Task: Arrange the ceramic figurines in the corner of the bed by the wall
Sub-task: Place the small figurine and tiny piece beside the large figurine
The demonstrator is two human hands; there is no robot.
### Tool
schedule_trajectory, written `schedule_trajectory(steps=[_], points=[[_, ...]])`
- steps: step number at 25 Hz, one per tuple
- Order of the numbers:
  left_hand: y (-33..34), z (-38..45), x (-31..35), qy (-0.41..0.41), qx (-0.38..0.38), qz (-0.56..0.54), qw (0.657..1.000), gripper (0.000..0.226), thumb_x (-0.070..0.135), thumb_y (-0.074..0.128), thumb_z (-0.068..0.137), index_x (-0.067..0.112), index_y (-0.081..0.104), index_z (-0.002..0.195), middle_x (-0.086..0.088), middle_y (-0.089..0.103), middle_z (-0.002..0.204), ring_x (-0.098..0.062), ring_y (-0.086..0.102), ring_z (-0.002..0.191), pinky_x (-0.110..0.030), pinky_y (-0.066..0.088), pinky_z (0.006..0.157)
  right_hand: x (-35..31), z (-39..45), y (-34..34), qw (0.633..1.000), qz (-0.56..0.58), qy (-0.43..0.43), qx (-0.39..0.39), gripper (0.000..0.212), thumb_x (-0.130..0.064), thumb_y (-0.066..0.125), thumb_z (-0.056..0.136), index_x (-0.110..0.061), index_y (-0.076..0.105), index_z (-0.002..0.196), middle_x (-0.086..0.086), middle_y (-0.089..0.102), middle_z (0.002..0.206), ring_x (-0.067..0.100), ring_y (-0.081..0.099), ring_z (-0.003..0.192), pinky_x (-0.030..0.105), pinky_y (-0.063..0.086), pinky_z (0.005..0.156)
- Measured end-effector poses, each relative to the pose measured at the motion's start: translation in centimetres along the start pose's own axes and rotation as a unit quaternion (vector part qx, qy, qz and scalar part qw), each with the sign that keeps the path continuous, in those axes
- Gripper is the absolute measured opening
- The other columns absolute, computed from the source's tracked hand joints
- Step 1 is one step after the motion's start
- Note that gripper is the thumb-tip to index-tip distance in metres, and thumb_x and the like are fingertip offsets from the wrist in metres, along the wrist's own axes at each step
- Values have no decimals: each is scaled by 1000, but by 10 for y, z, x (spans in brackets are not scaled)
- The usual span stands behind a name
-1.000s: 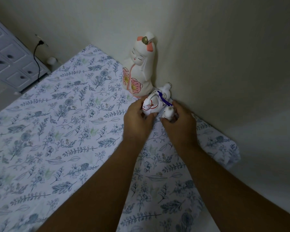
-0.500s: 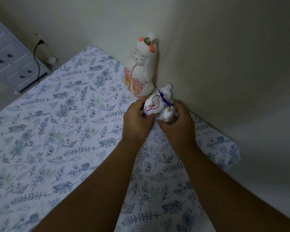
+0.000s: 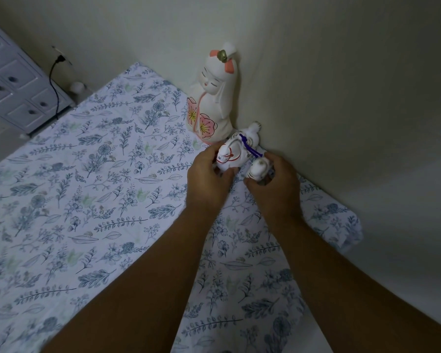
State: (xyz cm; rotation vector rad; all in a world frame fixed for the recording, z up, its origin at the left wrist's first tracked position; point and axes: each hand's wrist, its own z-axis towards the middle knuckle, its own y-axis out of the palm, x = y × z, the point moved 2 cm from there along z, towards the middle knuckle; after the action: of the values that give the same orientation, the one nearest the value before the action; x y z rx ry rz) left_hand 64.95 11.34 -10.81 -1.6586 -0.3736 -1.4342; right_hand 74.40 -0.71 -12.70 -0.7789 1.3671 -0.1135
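A tall white ceramic doll (image 3: 214,98) with pink flowers on its robe stands upright in the bed's corner against the wall. Just right of its base, a white horse figurine (image 3: 236,151) with red lines and a purple cord rests by the wall, and a smaller white figurine (image 3: 257,169) sits touching its right side. My left hand (image 3: 208,179) grips the horse's front end. My right hand (image 3: 275,184) wraps around the small figurine; its underside is hidden by my fingers.
The bed (image 3: 99,187) carries a white sheet with blue leaf print and runs along the wall (image 3: 341,98). A white drawer cabinet (image 3: 13,90) stands at the far left, with a black cable (image 3: 55,90) plugged into a wall socket beside it.
Both hands with the two small figurines have stayed nearly in place by the wall; the horse shifted very slightly. The tall doll has not moved.
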Motion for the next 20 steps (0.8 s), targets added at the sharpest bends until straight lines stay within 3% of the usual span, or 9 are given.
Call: schedule_trajectory(steps=[6, 8, 11, 14, 16, 20], points=[[-6, -5, 8, -16, -11, 13, 1000, 50, 17, 79, 83, 16, 65, 131, 2, 72, 122, -11, 66, 114, -38, 56, 99, -3, -3, -6, 998, -17, -15, -50, 75, -28, 90, 67, -15, 54, 131, 5, 61, 128, 24, 57, 120, 43, 53, 96], [-15, -14, 13, -16, -30, 21, 999, 51, 20, 81, 82, 18, 65, 131, 6, 70, 124, -6, 64, 113, -31, 53, 102, -12, -12, -15, 993, -89, -52, -57, 73, -40, 81, 73, -21, 49, 136, 2, 57, 135, 23, 53, 125, 44, 53, 95], [-44, -43, 16, -6, -28, 97, 995, 57, 26, 79, 87, 15, 57, 139, 5, 61, 132, -3, 53, 119, -16, 42, 106, -33, -39, -28, 972, -193, -122, -49, 70, -41, 70, 83, -16, 45, 144, 7, 49, 149, 26, 43, 139, 49, 42, 109], [-88, -86, 10, -38, -11, 201, 979, 68, 34, 73, 91, 12, 46, 150, -6, 49, 153, -21, 41, 144, -35, 30, 122, -64, -79, -25, 949, -248, -166, -101, 67, -39, 65, 89, -17, 41, 148, 6, 40, 157, 26, 30, 148, 52, 25, 120], [-126, -126, 8, -60, 11, 247, 967, 70, 37, 70, 93, 13, 43, 153, -8, 41, 159, -25, 32, 151, -36, 22, 124, -90, -116, -12, 935, -251, -200, -149, 66, -39, 62, 92, -20, 38, 150, 2, 35, 160, 24, 25, 151, 51, 19, 122], [-200, -207, 5, -86, 82, 288, 950, 67, 36, 68, 89, 11, 49, 149, -10, 45, 157, -29, 35, 150, -48, 31, 121, -131, -195, 25, 895, -239, -297, -232, 62, -38, 60, 93, -22, 41, 149, 0, 36, 160, 21, 25, 151, 50, 20, 122]])
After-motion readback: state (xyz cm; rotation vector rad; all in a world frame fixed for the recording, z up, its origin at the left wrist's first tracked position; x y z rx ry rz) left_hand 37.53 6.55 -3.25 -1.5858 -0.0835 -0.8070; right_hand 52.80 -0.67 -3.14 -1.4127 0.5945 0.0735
